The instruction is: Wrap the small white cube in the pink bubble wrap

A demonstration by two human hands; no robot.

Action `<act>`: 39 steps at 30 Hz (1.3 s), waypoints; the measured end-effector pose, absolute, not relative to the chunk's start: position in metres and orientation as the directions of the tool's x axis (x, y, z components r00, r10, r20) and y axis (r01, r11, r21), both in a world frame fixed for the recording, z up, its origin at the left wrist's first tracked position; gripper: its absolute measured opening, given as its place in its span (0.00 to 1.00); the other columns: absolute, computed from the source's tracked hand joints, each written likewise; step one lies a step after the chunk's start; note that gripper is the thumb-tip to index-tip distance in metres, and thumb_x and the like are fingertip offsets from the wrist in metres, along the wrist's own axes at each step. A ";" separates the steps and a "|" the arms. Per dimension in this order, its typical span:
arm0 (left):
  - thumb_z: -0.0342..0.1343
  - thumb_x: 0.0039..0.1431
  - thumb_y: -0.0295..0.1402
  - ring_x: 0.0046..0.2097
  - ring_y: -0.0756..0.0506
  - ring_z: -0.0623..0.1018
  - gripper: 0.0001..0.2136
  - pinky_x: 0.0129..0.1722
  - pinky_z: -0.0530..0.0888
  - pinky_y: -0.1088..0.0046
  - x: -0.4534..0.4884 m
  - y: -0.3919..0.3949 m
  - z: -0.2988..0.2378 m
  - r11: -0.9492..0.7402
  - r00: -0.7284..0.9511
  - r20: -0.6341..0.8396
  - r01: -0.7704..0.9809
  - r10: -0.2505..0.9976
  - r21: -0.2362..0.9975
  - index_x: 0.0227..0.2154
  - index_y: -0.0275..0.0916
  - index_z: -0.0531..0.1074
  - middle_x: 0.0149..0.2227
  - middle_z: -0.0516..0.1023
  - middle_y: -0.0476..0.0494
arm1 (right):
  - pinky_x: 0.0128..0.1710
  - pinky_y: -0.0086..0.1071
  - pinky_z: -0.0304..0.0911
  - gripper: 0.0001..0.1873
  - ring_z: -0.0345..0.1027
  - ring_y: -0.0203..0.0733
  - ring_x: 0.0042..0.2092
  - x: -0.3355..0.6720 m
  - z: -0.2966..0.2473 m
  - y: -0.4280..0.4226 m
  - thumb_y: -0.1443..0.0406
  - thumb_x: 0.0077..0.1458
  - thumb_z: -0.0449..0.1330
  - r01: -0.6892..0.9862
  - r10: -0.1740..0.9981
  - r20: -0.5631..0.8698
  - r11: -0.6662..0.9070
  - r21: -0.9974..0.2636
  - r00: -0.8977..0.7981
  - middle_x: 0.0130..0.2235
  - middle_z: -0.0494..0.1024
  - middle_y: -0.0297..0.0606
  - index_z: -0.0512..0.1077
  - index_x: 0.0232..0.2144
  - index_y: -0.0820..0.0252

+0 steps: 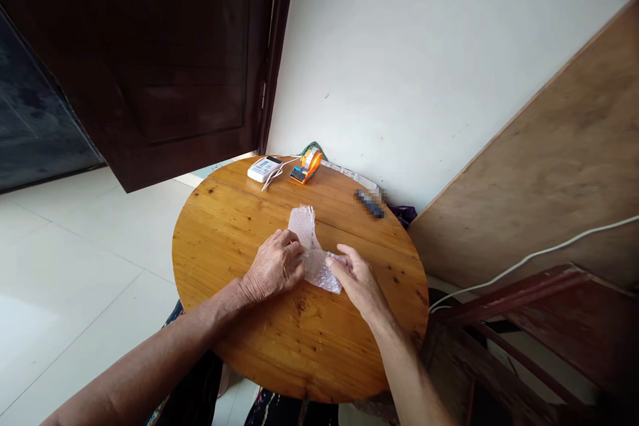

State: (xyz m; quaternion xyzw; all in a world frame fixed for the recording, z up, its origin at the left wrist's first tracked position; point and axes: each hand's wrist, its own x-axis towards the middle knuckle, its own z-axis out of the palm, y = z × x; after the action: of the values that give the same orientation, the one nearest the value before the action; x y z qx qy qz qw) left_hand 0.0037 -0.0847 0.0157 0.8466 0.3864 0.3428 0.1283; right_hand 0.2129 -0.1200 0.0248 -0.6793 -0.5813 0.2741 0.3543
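A piece of clear bubble wrap [308, 239] lies on the round wooden table [234, 226], folded around something I cannot make out. My left hand [274, 267] rests on its left side with the fingers curled over the wrap. My right hand [357, 276] holds the wrap's right end, fingers bent onto it. Both hands are near the middle of the tabletop.
At the table's far edge lie a white box with a cable [265, 168], an orange tape dispenser [307, 167] and a small dark object [370, 204]. A dark door [164, 60] stands left, a wooden board [549, 160] leans right, and a wooden chair [539, 326] is close by.
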 end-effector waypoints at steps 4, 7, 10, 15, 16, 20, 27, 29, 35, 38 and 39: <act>0.54 0.57 0.31 0.42 0.42 0.73 0.07 0.46 0.71 0.64 0.003 -0.083 0.005 -0.696 0.453 0.532 0.523 0.715 0.491 0.36 0.38 0.74 0.42 0.74 0.39 | 0.49 0.47 0.68 0.26 0.74 0.54 0.50 0.209 0.017 -0.107 0.54 0.48 0.63 0.657 0.983 0.070 -0.058 -0.752 0.167 0.48 0.80 0.50 0.73 0.47 0.61; 0.54 0.57 0.32 0.43 0.43 0.73 0.07 0.46 0.71 0.64 0.004 -0.082 0.003 -0.696 0.452 0.532 0.523 0.716 0.493 0.37 0.39 0.74 0.43 0.74 0.40 | 0.47 0.47 0.69 0.23 0.75 0.54 0.48 0.205 0.012 -0.101 0.55 0.49 0.63 0.674 0.983 0.088 -0.043 -0.738 0.159 0.46 0.81 0.48 0.74 0.46 0.59; 0.54 0.57 0.32 0.42 0.43 0.73 0.07 0.46 0.70 0.64 0.005 -0.082 0.003 -0.704 0.451 0.544 0.524 0.707 0.480 0.37 0.39 0.74 0.43 0.74 0.39 | 0.46 0.47 0.69 0.22 0.76 0.54 0.46 0.201 0.013 -0.095 0.52 0.51 0.61 0.739 0.979 0.126 -0.035 -0.673 0.160 0.44 0.81 0.48 0.74 0.45 0.57; 0.53 0.58 0.32 0.42 0.42 0.73 0.08 0.46 0.70 0.64 0.005 -0.083 0.004 -0.711 0.453 0.553 0.518 0.699 0.475 0.37 0.37 0.74 0.42 0.74 0.38 | 0.36 0.36 0.67 0.22 0.76 0.47 0.36 0.199 0.019 -0.083 0.57 0.51 0.60 0.812 0.985 0.104 -0.050 -0.581 0.135 0.32 0.82 0.39 0.72 0.48 0.58; 0.53 0.58 0.32 0.42 0.42 0.73 0.08 0.46 0.70 0.64 0.005 -0.082 0.005 -0.712 0.458 0.550 0.515 0.699 0.476 0.37 0.37 0.74 0.42 0.74 0.38 | 0.34 0.34 0.66 0.21 0.76 0.45 0.35 0.199 0.019 -0.081 0.58 0.50 0.60 0.812 0.988 0.089 -0.049 -0.582 0.124 0.31 0.82 0.38 0.72 0.47 0.58; 0.53 0.58 0.32 0.42 0.42 0.72 0.08 0.45 0.70 0.64 0.005 -0.082 0.005 -0.713 0.471 0.538 0.508 0.699 0.483 0.37 0.37 0.74 0.43 0.73 0.38 | 0.27 0.31 0.61 0.15 0.73 0.43 0.30 0.200 0.014 -0.078 0.58 0.52 0.57 0.801 0.994 0.036 -0.061 -0.595 0.102 0.28 0.80 0.35 0.73 0.41 0.57; 0.52 0.58 0.32 0.42 0.42 0.72 0.08 0.45 0.70 0.64 0.005 -0.081 0.006 -0.710 0.477 0.529 0.527 0.702 0.467 0.37 0.38 0.74 0.42 0.73 0.39 | 0.25 0.31 0.59 0.19 0.69 0.42 0.26 0.204 0.014 -0.087 0.53 0.51 0.57 0.665 0.990 -0.014 -0.106 -0.739 0.142 0.24 0.77 0.35 0.73 0.39 0.59; 0.52 0.58 0.32 0.42 0.42 0.72 0.08 0.45 0.71 0.64 0.005 -0.081 0.006 -0.713 0.485 0.525 0.528 0.699 0.461 0.37 0.38 0.74 0.42 0.73 0.39 | 0.27 0.32 0.62 0.23 0.70 0.42 0.27 0.206 0.016 -0.093 0.50 0.50 0.58 0.554 0.986 -0.084 -0.149 -0.819 0.142 0.26 0.77 0.36 0.73 0.42 0.61; 0.54 0.57 0.32 0.41 0.43 0.71 0.07 0.45 0.71 0.65 0.005 -0.082 0.006 -0.710 0.478 0.531 0.546 0.700 0.445 0.37 0.39 0.74 0.42 0.73 0.40 | 0.27 0.31 0.63 0.25 0.69 0.41 0.27 0.206 0.012 -0.099 0.54 0.45 0.64 0.479 0.989 -0.083 -0.131 -0.868 0.120 0.26 0.77 0.33 0.72 0.45 0.60; 0.54 0.57 0.32 0.40 0.43 0.71 0.07 0.44 0.71 0.65 0.006 -0.082 0.005 -0.715 0.469 0.547 0.547 0.693 0.436 0.37 0.38 0.74 0.42 0.73 0.40 | 0.23 0.29 0.59 0.22 0.64 0.38 0.22 0.204 0.006 -0.093 0.55 0.45 0.63 0.576 0.990 -0.019 -0.099 -0.812 0.143 0.19 0.71 0.28 0.74 0.42 0.60; 0.54 0.58 0.33 0.40 0.43 0.71 0.08 0.44 0.71 0.65 0.006 -0.082 0.005 -0.716 0.470 0.549 0.547 0.691 0.433 0.37 0.38 0.74 0.42 0.73 0.40 | 0.23 0.29 0.58 0.21 0.63 0.38 0.22 0.203 0.004 -0.091 0.56 0.45 0.63 0.601 0.987 0.002 -0.096 -0.793 0.161 0.18 0.70 0.27 0.74 0.42 0.59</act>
State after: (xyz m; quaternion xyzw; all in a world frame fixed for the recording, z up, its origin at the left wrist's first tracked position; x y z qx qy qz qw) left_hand 0.0059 -0.0819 0.0053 0.8516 0.3634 0.3646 0.0987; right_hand 0.2030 -0.0911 0.0040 -0.6831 -0.5812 0.2857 0.3376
